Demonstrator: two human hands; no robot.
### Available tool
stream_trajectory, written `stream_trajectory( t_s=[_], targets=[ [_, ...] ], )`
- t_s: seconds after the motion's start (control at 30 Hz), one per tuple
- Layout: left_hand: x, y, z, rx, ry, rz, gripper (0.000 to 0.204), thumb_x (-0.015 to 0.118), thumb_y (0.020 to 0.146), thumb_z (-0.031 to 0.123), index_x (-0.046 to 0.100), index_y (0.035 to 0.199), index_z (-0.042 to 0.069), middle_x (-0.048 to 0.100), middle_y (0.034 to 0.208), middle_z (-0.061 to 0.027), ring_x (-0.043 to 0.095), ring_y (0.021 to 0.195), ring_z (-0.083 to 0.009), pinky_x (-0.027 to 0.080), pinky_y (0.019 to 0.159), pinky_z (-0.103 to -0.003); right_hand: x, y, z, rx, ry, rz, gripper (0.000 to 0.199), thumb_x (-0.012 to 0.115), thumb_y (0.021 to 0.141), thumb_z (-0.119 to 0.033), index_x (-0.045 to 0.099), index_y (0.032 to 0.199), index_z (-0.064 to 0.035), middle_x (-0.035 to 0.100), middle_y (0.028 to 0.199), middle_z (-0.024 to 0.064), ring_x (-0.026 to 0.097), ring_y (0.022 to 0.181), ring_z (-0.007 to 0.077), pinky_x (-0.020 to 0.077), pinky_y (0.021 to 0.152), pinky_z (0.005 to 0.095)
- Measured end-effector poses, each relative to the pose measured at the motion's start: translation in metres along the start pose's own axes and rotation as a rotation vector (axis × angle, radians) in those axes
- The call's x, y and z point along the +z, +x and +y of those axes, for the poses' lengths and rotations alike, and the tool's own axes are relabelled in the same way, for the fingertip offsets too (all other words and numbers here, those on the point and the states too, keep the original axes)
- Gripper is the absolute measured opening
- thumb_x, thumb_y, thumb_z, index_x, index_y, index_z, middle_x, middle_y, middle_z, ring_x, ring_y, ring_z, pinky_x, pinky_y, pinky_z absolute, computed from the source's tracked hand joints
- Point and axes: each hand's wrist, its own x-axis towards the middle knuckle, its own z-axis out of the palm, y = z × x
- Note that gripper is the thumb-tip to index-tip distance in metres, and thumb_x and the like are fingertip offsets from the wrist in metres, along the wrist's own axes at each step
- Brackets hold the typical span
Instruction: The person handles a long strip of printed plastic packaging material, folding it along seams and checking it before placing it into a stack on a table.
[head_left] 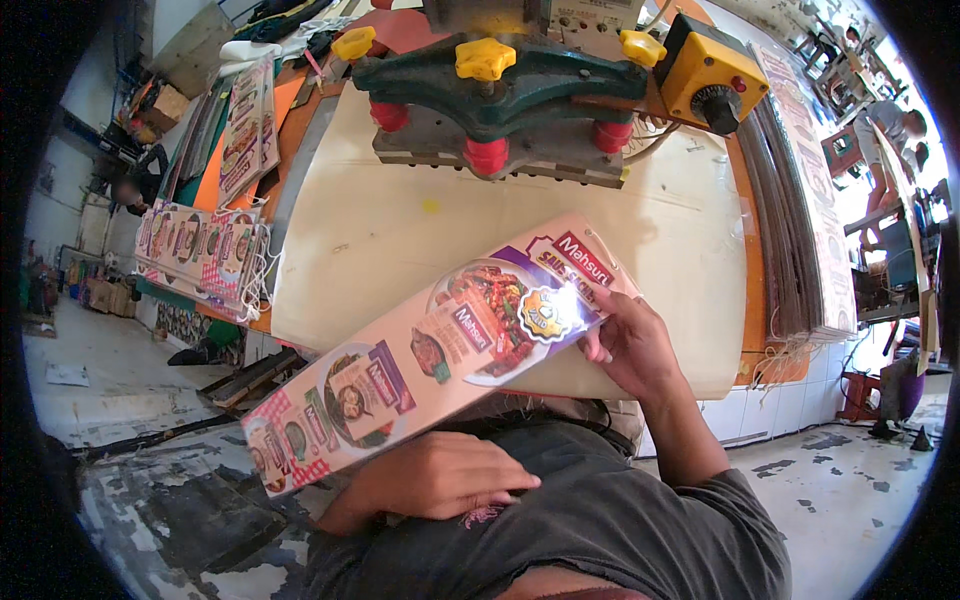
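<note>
1. Nearest: dark grey shirt [590,510], soft knit, wrinkled across the torso.
2. Left hand [450,475]: back up, fingers together and nearly straight, lying against the shirt, just beside the near edge of the printed board. Palm hidden; can't tell if it grips anything.
3. Right hand [640,345]: pinching the printed board [420,350] at its right end, thumb on the printed face, fingers curled at the near edge.
4. Board: long flat strip, rounded corners at the right end, glossy face with glare, pink with food pictures. Slants from near left to far right, over the near edge of the cream sheet.
5. Cream sheet [340,230]: smooth, pale, lightly stained, covering the table.
6. Far centre: press head [500,95], dark green painted metal, yellow lobed knobs [485,60], round red collars [487,155].
7. Far right: yellow control box [705,75], black dial [718,107].
8. Right: tall stack of printed strips [825,230], layered edges.
9. Left: printed cards [195,245], white strings [262,270] dangling.
</note>
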Motion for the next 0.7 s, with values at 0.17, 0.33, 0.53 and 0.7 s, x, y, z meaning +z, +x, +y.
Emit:
stream_trajectory(
  t_s=[0.17,0.33,0.53,0.7],
  targets=[
    [-0.003,-0.013,-0.022,-0.337,-0.032,0.195,0.043,0.071,0.096,0.021,0.064,0.134,0.004,0.068,0.131,-0.0130,0.065,0.121,-0.0286,0.051,0.104,-0.038,0.004,0.007,-0.003,0.010,0.075,0.011,0.026,0.052,0.106,-0.024,0.057,0.111,0.0012,0.065,0.068,0.0095,0.060,0.056,0.0165,0.0452,0.052,0.0249],
    [-0.016,-0.050,-0.057,-0.282,0.259,0.596,0.051,0.064,0.101,0.027,0.052,0.146,0.007,0.052,0.150,-0.0178,0.058,0.131,-0.0350,0.049,0.109,-0.049,0.009,0.009,-0.001,0.087,0.217,-0.160,0.023,0.050,0.107,-0.023,0.054,0.112,-0.0006,0.063,0.066,0.0078,0.060,0.056,0.0160,0.0450,0.050,0.0237],
    [-0.063,-0.022,-0.080,0.519,-0.508,0.791,0.043,0.061,0.104,0.025,0.045,0.140,0.006,0.044,0.147,-0.0304,0.056,0.130,-0.0424,0.052,0.107,-0.053,0.028,0.006,0.008,0.193,0.227,-0.190,0.029,0.049,0.108,-0.025,0.050,0.124,-0.0012,0.064,0.064,0.0088,0.054,0.047,0.0140,0.0416,0.045,0.0234],
    [-0.086,-0.045,-0.089,0.504,-0.234,0.597,0.032,0.073,0.095,0.012,0.050,0.115,0.005,0.055,0.130,-0.0267,0.063,0.115,-0.0314,0.056,0.103,-0.044,0.021,0.001,0.006,0.200,-0.013,-0.264,0.048,0.039,0.111,-0.048,0.055,0.121,-0.0040,0.067,0.070,0.0092,0.063,0.056,0.0136,0.0482,0.048,0.0237]
  ],
)
